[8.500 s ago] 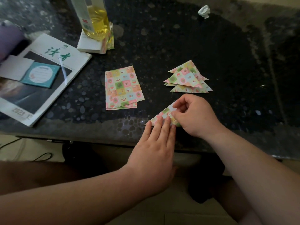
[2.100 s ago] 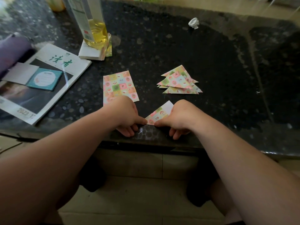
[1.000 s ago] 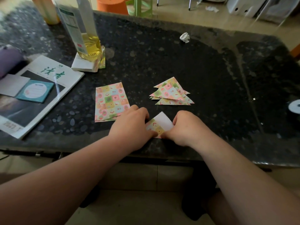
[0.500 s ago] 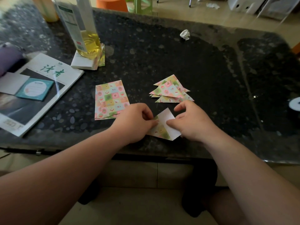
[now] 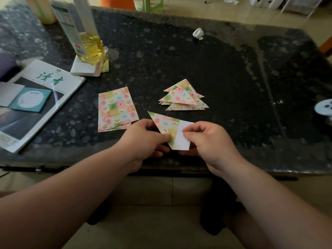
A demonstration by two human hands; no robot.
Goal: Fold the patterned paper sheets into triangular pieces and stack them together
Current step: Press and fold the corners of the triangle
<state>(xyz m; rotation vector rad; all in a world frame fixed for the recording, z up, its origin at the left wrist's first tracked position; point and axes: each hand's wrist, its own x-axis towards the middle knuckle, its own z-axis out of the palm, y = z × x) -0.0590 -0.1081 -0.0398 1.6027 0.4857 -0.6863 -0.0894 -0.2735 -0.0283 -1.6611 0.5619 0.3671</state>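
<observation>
Left hand [image 5: 142,139] and right hand [image 5: 208,141] each pinch the half-folded sheet [image 5: 167,124] (fingers partly hidden beneath it)

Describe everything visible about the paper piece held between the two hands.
The paper piece is partly folded: a checked pastel triangle pointing up-left, with a white flap on its right. The left hand pinches its lower patterned part; the right hand pinches the white flap. It is over the table at its near edge.
</observation>
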